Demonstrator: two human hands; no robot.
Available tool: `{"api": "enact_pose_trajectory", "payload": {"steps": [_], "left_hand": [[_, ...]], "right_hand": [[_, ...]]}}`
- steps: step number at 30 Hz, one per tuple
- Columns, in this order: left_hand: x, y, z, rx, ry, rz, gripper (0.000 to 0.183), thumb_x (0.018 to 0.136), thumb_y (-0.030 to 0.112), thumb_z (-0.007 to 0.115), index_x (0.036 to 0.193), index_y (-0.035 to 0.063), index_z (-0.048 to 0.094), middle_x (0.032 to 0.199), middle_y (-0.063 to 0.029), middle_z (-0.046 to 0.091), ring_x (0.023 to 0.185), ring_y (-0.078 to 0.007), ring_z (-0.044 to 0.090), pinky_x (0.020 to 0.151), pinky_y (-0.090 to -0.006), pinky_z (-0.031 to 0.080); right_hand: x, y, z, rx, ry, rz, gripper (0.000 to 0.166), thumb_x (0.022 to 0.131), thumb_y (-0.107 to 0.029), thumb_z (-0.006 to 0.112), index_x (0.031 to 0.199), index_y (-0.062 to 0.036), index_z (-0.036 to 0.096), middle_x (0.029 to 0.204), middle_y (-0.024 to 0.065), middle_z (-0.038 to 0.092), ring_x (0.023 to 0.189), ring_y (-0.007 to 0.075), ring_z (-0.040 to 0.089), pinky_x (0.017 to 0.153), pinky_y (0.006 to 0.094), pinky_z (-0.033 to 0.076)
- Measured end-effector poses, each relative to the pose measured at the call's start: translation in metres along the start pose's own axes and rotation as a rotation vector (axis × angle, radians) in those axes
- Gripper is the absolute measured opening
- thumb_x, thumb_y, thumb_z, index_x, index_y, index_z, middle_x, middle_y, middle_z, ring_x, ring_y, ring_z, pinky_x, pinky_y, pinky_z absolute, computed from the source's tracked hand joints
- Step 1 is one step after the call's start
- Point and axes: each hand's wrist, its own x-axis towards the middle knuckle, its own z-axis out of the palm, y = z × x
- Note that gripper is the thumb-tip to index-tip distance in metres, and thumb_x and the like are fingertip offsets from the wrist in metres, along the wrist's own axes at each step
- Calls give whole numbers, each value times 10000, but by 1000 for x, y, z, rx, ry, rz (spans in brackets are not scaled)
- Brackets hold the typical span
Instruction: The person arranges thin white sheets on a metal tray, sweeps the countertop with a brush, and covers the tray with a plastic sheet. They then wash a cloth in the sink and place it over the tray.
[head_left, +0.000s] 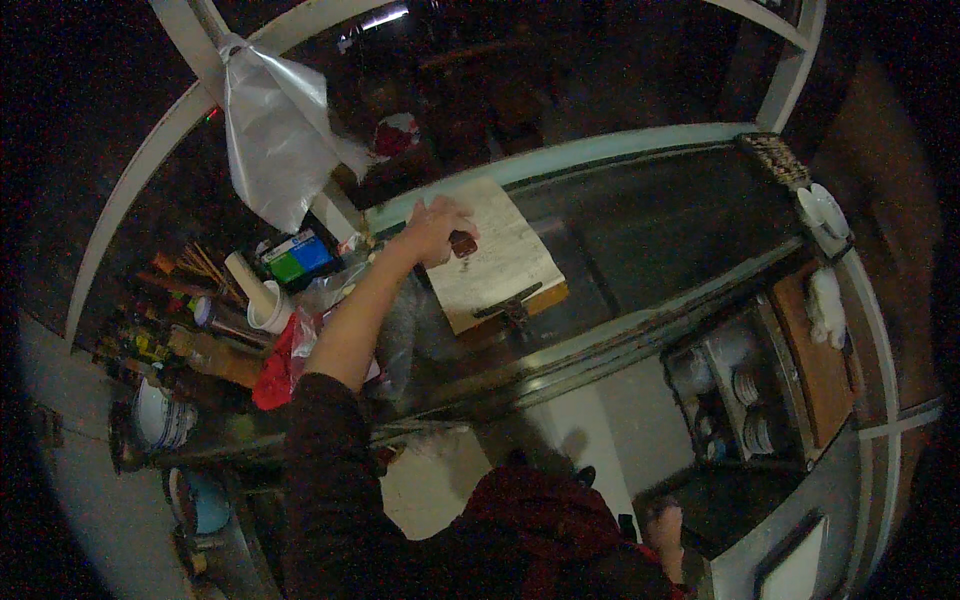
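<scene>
My left hand (439, 229) reaches over the upper left part of a clipboard, its fingers around a small reddish-brown object (464, 244) that I cannot identify more closely. Under it lie sheets of paper (499, 259) bearing faint writing, held at the near edge by the board's dark clip (514, 304). The clipboard rests on a dark glass-topped counter (600, 277). Low on the right is my right hand (666, 525), beside my body and away from the clipboard. Blur and shadow hide its fingers.
A clear plastic bag (274, 135) hangs from the frame at upper left. Left of my arm are a white cup (271, 311), a blue-green box (300, 255), a red plastic bag (281, 360) and stacked bowls (161, 416). Stacked dishes (750, 409) stand in a cabinet at right.
</scene>
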Motion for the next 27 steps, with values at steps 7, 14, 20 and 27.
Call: {"api": "enact_pose_trajectory", "payload": {"steps": [7, 14, 20, 27], "left_hand": [[-22, 39, -8, 18, 53, -300, 442, 717, 349, 662, 1083, 109, 604, 1111, -105, 553, 1128, -295, 434, 954, -573, 283], [-20, 34, 3, 116, 33, -393, 560, 700, 452, 676, 1075, 45, 591, 1107, -135, 543, 1151, -318, 403, 960, -582, 260], [-2, 21, 1, 156, -151, -436, 610, 643, 532, 665, 1041, 76, 585, 1098, -133, 530, 1165, -328, 384, 940, -604, 284], [-9, 25, -4, 90, -96, -450, 565, 639, 481, 716, 1049, 103, 627, 1153, -140, 549, 1220, -315, 378, 960, -621, 258]], "right_hand": [[22, 13, -5, -57, -218, 29, 142, 753, -122, 608, 803, 11, 616, 832, 218, 601, 788, 430, 549, 718, 484, 453], [32, 5, -18, 3, -67, -54, 141, 760, -107, 589, 816, 20, 614, 857, 228, 593, 809, 433, 551, 707, 479, 458], [38, -6, -35, 55, -45, 59, 145, 755, -87, 586, 829, 36, 606, 855, 232, 587, 817, 435, 554, 696, 477, 459], [44, -7, -36, -39, -83, -59, 162, 799, -136, 590, 812, 24, 608, 804, 216, 574, 691, 396, 558, 591, 444, 464]]}}
